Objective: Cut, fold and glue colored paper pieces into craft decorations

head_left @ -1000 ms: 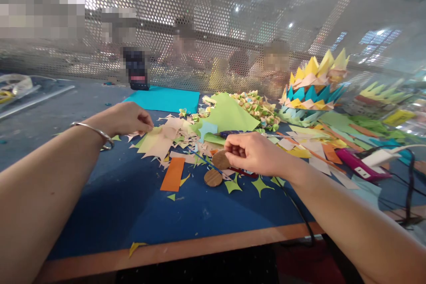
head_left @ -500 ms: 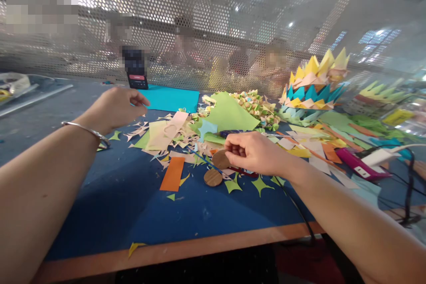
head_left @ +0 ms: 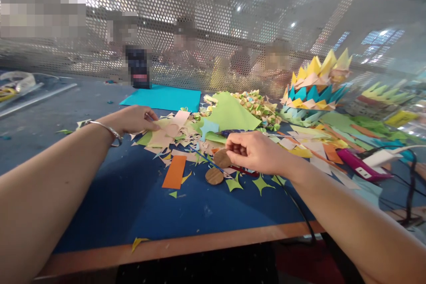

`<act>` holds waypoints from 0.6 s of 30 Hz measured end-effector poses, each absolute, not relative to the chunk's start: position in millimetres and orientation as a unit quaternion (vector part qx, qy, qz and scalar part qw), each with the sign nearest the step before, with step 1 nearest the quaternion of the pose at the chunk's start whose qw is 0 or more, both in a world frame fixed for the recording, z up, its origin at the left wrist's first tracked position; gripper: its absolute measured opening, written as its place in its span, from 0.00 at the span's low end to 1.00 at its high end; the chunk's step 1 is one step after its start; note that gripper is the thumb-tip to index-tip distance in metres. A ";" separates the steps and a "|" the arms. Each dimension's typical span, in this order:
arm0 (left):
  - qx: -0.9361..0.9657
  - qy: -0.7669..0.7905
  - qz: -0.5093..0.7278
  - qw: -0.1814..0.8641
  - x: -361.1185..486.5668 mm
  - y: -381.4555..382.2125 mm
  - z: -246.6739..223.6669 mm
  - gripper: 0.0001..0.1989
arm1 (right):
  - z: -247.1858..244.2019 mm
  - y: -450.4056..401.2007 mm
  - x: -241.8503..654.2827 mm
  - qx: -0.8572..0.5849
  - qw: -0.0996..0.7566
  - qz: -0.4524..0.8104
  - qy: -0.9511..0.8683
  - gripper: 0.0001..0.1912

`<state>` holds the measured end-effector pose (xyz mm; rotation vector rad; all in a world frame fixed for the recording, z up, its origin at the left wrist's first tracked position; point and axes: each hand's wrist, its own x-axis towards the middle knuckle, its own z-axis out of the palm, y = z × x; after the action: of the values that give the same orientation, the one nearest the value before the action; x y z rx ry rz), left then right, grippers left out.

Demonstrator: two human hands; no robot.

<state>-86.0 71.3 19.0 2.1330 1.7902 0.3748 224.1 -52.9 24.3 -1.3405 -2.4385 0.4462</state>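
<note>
My left hand (head_left: 140, 119) reaches to the left edge of a heap of pale paper scraps (head_left: 163, 135), its thumb and index finger slightly apart. A silver bangle (head_left: 106, 131) circles that wrist. Right of centre, my right hand (head_left: 249, 151) is closed with curled fingers; whatever they hold is hidden. Just left of its fingertips lies a round wooden disc (head_left: 221, 158), partly covered by the hand. A second wooden disc (head_left: 214, 176) lies nearer me, beside a thin blue stick (head_left: 208, 159). An orange paper strip (head_left: 175, 172) rests left of the discs.
A blue sheet (head_left: 166, 98) lies below an upright phone (head_left: 141, 80) at the back. Green paper (head_left: 233, 113) leans near folded paper pieces (head_left: 262, 106). A tiered paper piece (head_left: 316, 91) stands at right, with a pink power strip (head_left: 361, 166) and cables. Perforated metal (head_left: 206, 0) rises behind.
My left hand has moved right and down, from in front of the blue sheet to the edge of the pale scraps. My right hand stays closed in nearly the same place.
</note>
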 end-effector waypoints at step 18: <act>0.687 0.633 0.277 0.224 -93.5 79.5 14.4 0.10 | 26.0 -54.5 223.7 -0.471 0.158 0.172 -0.851 0.02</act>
<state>-93.5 79.5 14.4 1.8965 1.7481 0.7650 223.7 -54.5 26.0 -1.3472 -2.4335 0.4931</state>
